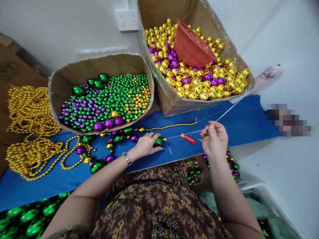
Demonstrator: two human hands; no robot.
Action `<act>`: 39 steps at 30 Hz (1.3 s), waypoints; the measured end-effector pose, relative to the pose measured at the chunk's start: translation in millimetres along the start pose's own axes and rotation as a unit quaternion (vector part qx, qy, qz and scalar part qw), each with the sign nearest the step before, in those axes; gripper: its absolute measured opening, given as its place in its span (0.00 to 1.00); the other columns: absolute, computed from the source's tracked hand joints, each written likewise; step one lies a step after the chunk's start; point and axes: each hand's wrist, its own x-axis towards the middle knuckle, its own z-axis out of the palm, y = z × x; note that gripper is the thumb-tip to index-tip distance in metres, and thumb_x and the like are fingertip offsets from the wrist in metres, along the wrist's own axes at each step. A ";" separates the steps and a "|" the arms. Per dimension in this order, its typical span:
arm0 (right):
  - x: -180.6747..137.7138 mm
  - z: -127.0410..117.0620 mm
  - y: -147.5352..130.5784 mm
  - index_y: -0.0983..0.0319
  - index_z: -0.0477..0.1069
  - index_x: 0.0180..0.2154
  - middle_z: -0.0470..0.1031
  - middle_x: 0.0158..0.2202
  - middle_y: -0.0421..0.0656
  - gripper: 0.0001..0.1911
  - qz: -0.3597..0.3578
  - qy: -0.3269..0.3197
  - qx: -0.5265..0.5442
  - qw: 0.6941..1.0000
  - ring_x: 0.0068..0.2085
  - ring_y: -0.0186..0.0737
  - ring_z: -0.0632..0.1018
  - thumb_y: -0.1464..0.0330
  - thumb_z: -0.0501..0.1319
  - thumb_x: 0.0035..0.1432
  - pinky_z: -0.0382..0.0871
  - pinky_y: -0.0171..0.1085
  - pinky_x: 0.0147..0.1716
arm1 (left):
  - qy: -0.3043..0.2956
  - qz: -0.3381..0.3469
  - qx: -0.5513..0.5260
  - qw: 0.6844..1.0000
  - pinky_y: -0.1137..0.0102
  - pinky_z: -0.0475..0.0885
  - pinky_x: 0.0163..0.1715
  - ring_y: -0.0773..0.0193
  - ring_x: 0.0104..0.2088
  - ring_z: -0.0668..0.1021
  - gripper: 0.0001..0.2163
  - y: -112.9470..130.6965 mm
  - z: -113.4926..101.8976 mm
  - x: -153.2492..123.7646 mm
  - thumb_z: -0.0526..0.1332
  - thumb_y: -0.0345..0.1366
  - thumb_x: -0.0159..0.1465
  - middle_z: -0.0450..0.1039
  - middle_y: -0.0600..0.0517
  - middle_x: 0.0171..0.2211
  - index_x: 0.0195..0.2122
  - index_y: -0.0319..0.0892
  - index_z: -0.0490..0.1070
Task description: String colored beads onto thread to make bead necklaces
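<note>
My left hand [147,144], wearing a metal watch, is closed around a large shiny green bead [158,142] on the blue cloth. A small gold bead [164,139] sits just right of it on a white string [176,135]. That string runs taut to my right hand [214,139], whose thumb and fingers pinch it, and a length continues up to the right. A thin metal tip [200,140] shows beside the right fingers; what it belongs to is hidden. Between the hands lies a small red packet [188,138]. Strung green, purple and gold beads [109,146] trail left of my left hand.
A carton [53,96] of small mixed beads stands behind the blue cloth [239,122]. Right of it, a taller carton [169,103] holds gold and purple beads and a red basket [191,46]. Gold bead strands [32,156] lie at left. A white basket [276,202] stands lower right.
</note>
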 end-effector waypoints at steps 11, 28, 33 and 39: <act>-0.4 15.0 -6.7 0.62 0.70 0.35 0.70 0.25 0.33 0.17 -0.065 0.032 -0.021 0.997 0.22 0.24 0.71 0.58 0.70 0.49 0.70 0.27 0.24 | -0.013 -0.052 0.034 0.998 0.63 0.73 0.41 0.50 0.49 0.75 0.29 1.4 -4.1 -2.3 0.59 0.49 0.63 0.68 0.41 0.52 0.62 0.44 0.58; -50.2 36.5 23.0 0.60 0.73 0.39 0.75 0.32 0.40 0.11 -0.029 -0.163 -0.175 0.971 0.26 0.30 0.76 0.60 0.63 0.59 0.74 0.32 0.28 | 0.093 -0.155 0.177 0.967 0.68 0.68 0.32 0.53 0.40 0.76 0.12 -74.5 -123.0 -39.2 0.54 0.39 0.66 0.74 0.44 0.39 0.44 0.42 0.73; -55.7 44.6 17.1 0.60 0.72 0.39 0.76 0.34 0.40 0.11 -0.031 -0.202 -0.195 0.959 0.26 0.30 0.77 0.60 0.62 0.60 0.75 0.33 0.29 | -0.026 -0.154 0.251 0.955 0.71 0.65 0.28 0.53 0.39 0.77 0.14 -84.7 -130.8 -29.3 0.54 0.40 0.66 0.73 0.45 0.40 0.48 0.43 0.72; -58.8 38.8 12.5 0.59 0.72 0.41 0.77 0.37 0.42 0.11 -0.050 -0.232 -0.243 0.941 0.27 0.32 0.77 0.60 0.59 0.62 0.74 0.34 0.29 | 0.075 -0.142 0.114 0.980 0.66 0.70 0.36 0.55 0.40 0.76 0.14 -82.9 -134.6 -25.2 0.56 0.40 0.64 0.71 0.44 0.43 0.45 0.40 0.74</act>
